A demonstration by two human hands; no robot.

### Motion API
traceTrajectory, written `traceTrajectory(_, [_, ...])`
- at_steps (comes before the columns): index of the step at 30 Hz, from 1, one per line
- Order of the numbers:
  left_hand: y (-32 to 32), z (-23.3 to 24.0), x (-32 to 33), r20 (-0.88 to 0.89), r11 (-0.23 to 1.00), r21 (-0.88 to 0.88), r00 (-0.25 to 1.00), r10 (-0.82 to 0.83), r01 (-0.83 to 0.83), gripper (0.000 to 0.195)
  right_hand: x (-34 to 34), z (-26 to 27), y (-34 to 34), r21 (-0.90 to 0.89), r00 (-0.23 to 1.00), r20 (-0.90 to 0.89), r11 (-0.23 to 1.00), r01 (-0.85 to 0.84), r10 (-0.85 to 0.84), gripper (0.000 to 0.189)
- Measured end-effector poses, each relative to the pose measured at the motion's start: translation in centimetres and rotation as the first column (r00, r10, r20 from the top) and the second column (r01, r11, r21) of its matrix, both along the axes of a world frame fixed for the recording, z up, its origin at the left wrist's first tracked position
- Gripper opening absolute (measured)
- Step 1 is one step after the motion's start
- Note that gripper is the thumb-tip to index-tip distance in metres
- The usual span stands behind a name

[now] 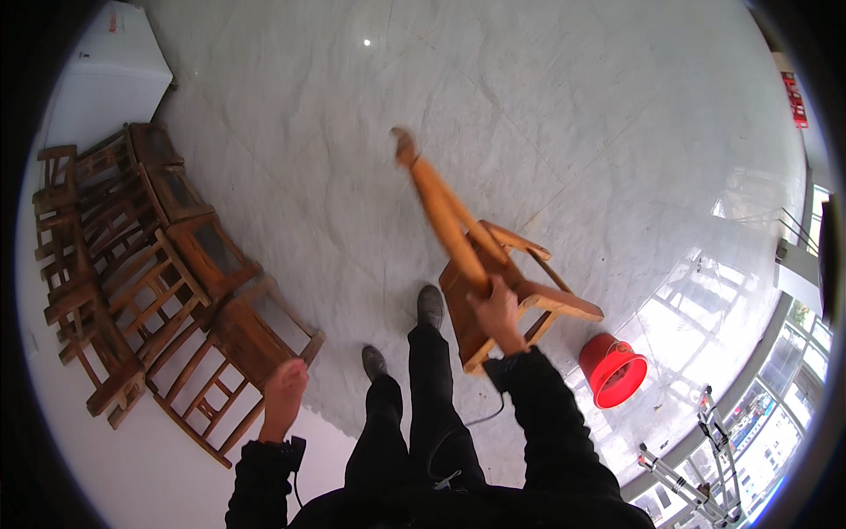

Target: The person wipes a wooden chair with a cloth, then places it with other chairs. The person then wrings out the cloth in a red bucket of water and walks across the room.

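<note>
My right hand (499, 314) is closed around a smooth orange-brown wooden part of a chair or stool (462, 317). From that hand, long wooden members run forward over the floor to a blurred darker end. The seat and several legs or rails show beside the hand; the piece looks tilted. To the left, my left hand (285, 390) hangs near the seat of the nearest brown wooden chair (251, 337), with no object visible in it. Blur hides how its fingers are set, and whether it touches that chair cannot be told.
Several brown wooden chairs (205, 248) stand in a row along the left wall. A white cabinet or appliance (109, 73) stands beyond them. A red bucket (598, 360) is on the grey tiled floor (317, 198) at right. A folded metal ladder (681, 486) lies near the windows.
</note>
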State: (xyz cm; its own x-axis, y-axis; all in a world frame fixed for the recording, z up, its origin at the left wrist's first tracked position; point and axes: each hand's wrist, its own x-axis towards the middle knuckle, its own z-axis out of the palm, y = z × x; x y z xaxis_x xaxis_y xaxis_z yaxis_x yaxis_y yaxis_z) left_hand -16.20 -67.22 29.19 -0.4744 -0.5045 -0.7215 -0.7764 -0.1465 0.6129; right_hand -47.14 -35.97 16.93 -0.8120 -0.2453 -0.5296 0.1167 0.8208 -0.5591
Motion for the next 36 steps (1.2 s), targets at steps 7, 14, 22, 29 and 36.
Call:
traceTrajectory(7, [-2.1,4.8,-14.9,0.029,0.982,0.146,0.993,0.115,-0.118,0.057,11.7,2.9,3.1,-0.099,0.999,-0.001,0.994,0.046,-0.046,0.034])
traceTrajectory(14, [1.8,1.8,-12.3,0.053,0.866,0.496,0.998,0.042,-0.063,0.037,17.7,3.7,6.5,-0.081,0.969,0.191,0.986,-0.143,0.156,0.030])
traceTrajectory(22, [4.6,2.2,-6.8,0.104,0.904,0.425,0.995,0.007,-0.051,0.032,21.9,-4.1,8.7,-0.107,0.623,0.636,0.748,0.655,-0.455,0.046])
traceTrajectory(29, [6.4,2.4,-4.3,0.056,0.939,0.342,0.997,-0.052,0.030,0.039,20.7,-8.4,5.4,0.046,0.065,0.870,0.212,0.976,-0.489,0.035])
traceTrajectory(36, [6.4,4.6,-0.9,0.016,0.948,0.295,0.992,-0.128,0.118,0.065,18.1,-6.8,2.4,0.398,-0.489,0.736,-0.285,0.872,-0.469,0.035])
